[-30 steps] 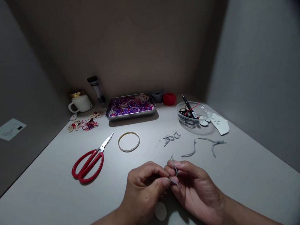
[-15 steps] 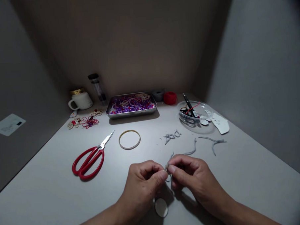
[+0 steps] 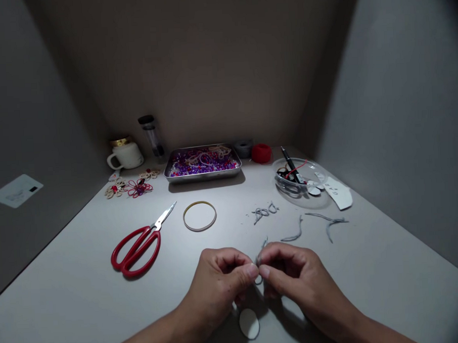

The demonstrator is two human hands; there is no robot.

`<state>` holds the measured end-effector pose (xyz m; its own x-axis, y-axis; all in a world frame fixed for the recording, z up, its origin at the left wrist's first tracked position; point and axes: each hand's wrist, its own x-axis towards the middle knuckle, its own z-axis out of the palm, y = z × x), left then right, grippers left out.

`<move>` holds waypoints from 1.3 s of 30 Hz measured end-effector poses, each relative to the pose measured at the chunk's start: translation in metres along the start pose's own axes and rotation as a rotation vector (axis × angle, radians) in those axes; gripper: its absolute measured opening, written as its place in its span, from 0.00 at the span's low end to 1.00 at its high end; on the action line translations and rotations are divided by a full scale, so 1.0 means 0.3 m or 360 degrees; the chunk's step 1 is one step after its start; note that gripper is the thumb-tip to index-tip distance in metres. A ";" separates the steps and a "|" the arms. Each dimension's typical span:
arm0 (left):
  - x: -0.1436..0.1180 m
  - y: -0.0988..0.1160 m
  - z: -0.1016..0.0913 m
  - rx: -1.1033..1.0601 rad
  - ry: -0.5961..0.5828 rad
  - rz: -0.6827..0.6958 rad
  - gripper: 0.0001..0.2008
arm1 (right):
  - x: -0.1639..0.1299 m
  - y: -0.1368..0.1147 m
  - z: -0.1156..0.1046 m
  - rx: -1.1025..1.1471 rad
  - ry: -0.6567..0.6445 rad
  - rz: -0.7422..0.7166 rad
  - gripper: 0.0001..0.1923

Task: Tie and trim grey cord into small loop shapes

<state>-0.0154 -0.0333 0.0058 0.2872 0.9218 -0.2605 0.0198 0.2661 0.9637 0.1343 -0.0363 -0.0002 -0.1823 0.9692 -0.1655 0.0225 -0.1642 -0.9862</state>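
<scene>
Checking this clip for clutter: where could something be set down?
Bare table shows between the red-handled scissors and the left hand, and right of the right hand, nearer than the grey cord pieces. It is crowded along the back, from the mug to the clear bowl.

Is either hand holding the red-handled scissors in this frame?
No, the red-handled scissors lie on the table, apart from the left hand and right hand, which pinch a grey cord between them.
</scene>
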 end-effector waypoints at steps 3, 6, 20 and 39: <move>0.004 -0.006 -0.002 0.0000 -0.0026 -0.0016 0.13 | 0.000 -0.006 0.001 0.0008 -0.0029 0.0046 0.10; 0.007 -0.008 -0.004 -0.0002 -0.0043 -0.0044 0.13 | 0.004 -0.010 0.001 0.0018 -0.0027 0.0081 0.10; 0.002 -0.003 -0.002 0.0029 -0.0034 0.0001 0.13 | -0.002 -0.007 -0.014 0.0118 -0.0082 0.0007 0.15; 0.004 -0.001 -0.001 -0.0071 -0.0039 0.0011 0.09 | 0.004 0.007 -0.019 0.0079 -0.0158 -0.0016 0.16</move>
<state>-0.0153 -0.0323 0.0051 0.3107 0.9166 -0.2518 -0.0248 0.2726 0.9618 0.1397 -0.0343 -0.0024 -0.2785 0.9483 -0.1519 -0.0279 -0.1661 -0.9857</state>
